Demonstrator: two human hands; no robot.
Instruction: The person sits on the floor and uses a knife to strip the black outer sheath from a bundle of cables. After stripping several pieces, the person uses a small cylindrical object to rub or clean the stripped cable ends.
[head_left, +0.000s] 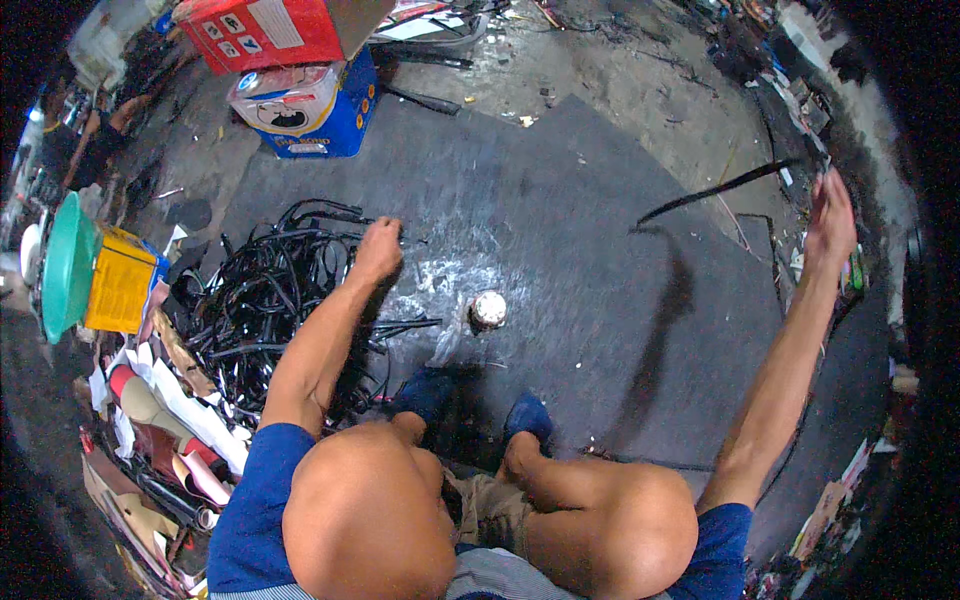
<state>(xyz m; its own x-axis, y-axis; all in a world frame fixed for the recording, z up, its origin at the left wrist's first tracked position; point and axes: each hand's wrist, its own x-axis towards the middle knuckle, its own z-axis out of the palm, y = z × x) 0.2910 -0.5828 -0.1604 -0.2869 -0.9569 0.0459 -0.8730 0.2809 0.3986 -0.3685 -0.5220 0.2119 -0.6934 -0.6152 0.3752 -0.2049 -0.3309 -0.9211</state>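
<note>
A tangled heap of thin, glossy black strips [265, 290] lies on the dark floor mat at my left. At the heap's right edge, my left hand [380, 250] is closed, its fingers pinched together. A short dark end pokes out beside them, and most of what they grip is hidden. Far out to the right, my raised right hand [830, 225] pinches one end of a long black strip [715, 190]. That strip stretches leftward through the air, its free end bent, and a shadow falls below. A small round whitish tin [488, 310] stands on the mat between the hands.
A blue box [335, 120] with a red box [265, 35] above it stands at the far left. Beside the heap are a yellow box [122, 280], a green basin [68, 265] and scrap pieces [165, 400]. Clutter [800, 100] lines the right. Another person [95, 140] shows far left.
</note>
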